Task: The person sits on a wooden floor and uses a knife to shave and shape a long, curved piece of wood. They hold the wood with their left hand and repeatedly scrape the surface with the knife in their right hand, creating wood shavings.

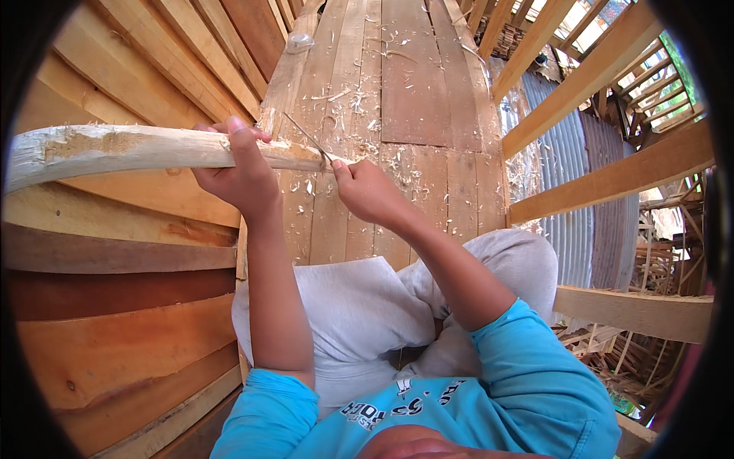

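Observation:
A thick, pale peeled wooden pole [153,147] comes in from the left edge, slightly curved, and ends close to my right hand. My left hand [246,170] is closed around it near that end, thumb lying across the top. My right hand [372,193] is in a fist at the pole's right tip, gripping a knife whose handle the fingers hide. The knife's thin dark blade [308,138] slants up and left from the fist, over the pole's tip. Brownish patches of bark show on the pole's otherwise shaved surface.
Pale shavings [367,99] litter the plank floor [428,180]. A small clear plastic item [300,43] lies at the far left. Stacked boards form a wall [130,306] on my left; a slatted railing [612,183] runs along the right, with corrugated metal sheets [573,153] beyond it. My crossed legs are close below.

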### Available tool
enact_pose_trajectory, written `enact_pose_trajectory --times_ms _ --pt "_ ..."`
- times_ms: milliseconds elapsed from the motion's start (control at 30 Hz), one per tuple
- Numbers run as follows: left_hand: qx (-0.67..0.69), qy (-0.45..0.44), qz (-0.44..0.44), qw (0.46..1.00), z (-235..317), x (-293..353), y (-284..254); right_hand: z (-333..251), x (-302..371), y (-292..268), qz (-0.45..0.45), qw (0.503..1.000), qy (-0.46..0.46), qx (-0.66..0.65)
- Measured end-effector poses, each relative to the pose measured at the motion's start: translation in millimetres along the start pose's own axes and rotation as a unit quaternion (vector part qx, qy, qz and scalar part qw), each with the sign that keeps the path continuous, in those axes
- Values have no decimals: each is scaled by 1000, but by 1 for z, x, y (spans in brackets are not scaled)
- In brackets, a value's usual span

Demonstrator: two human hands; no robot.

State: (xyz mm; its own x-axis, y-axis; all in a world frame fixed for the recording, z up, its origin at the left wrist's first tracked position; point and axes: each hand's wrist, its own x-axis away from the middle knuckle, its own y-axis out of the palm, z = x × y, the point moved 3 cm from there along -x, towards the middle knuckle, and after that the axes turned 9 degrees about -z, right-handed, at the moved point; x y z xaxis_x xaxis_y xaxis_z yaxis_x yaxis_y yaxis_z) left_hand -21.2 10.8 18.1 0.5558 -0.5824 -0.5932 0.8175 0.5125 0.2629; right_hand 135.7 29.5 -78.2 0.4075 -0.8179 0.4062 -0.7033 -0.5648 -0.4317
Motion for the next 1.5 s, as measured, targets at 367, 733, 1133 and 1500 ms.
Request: enact_pose_trajectory --times_ms 367,733,1133,1500 --pt "-11 -2 -1 1000 2 -1 0 -10 1 -4 -4 1000 -10 5" --pt "7 -6 -2 1000 -1 0 1 8 -10 -2 27 1000 -10 13" --pt "6 -17 4 1000 -3 0 -4 17 -19 3 -8 999 35 0" --pt "-2 -7 -8 1000 -2 -1 1 16 -14 -4 -39 998 34 -33"
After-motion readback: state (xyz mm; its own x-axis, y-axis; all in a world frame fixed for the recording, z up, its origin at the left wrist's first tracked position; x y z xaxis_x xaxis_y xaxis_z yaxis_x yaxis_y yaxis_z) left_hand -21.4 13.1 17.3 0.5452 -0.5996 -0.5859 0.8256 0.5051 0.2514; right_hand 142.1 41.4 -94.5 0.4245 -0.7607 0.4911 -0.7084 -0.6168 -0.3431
